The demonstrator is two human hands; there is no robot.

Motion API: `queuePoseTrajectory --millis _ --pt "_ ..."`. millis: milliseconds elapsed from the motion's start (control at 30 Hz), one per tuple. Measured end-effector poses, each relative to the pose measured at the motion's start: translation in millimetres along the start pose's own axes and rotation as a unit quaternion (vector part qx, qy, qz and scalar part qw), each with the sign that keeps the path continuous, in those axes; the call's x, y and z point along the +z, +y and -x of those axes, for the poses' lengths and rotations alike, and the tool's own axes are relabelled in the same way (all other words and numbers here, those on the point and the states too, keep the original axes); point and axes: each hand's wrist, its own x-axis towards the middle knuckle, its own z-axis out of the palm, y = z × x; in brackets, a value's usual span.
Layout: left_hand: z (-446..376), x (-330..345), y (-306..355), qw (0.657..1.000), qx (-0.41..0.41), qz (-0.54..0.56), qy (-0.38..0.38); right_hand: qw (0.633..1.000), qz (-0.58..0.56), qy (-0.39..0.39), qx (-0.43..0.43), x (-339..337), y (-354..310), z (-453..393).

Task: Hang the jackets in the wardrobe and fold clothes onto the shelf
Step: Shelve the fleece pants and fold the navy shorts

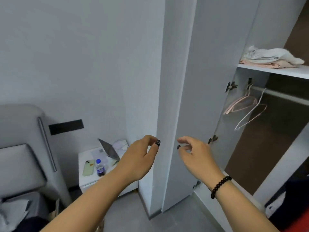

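Now both hands are held out empty before the open wardrobe door (200,81).
Left hand (140,158) and right hand (197,158) are loosely curled, nothing grasped; folded clothes (270,58) are seen on the shelf (284,71) at 2 o'clock, hangers (245,106) beneath.

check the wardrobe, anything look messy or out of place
Slightly. On the shelf, the white garment topping the folded stack droops loosely off its right side. Below, the empty hangers bunch at the rail's left end, tilted at different angles. Nothing looks damaged.
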Motion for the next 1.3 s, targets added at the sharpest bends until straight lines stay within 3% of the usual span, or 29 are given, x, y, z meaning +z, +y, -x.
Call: queuePoseTrajectory --millis 367,667,867,1033,1300 --pt "37.3 -133.6 -218.0 0.98 -0.167 0.07 0.087 0.982 -0.028 -0.181 -0.051 243.2 -114.6 -63.3" --pt "91.0 -206.6 -375.2 0.932 -0.301 0.115 0.167 0.932 -0.037 -0.352 -0.077 444.5 -180.4 -84.3" --pt "122.1 -226.5 -467.3 0.865 -0.419 0.17 0.216 0.89 -0.018 -0.449 -0.084 542.9 -201.1 -111.4" --pt "145.2 -214.2 -542.9 0.78 -0.494 0.238 0.301 0.853 0.012 -0.518 -0.065 629.8 -198.1 -121.6" --pt "213.5 -176.9 -667.8 0.67 -0.583 0.28 0.364 0.803 0.038 -0.594 -0.04 778.7 -173.9 -72.3"
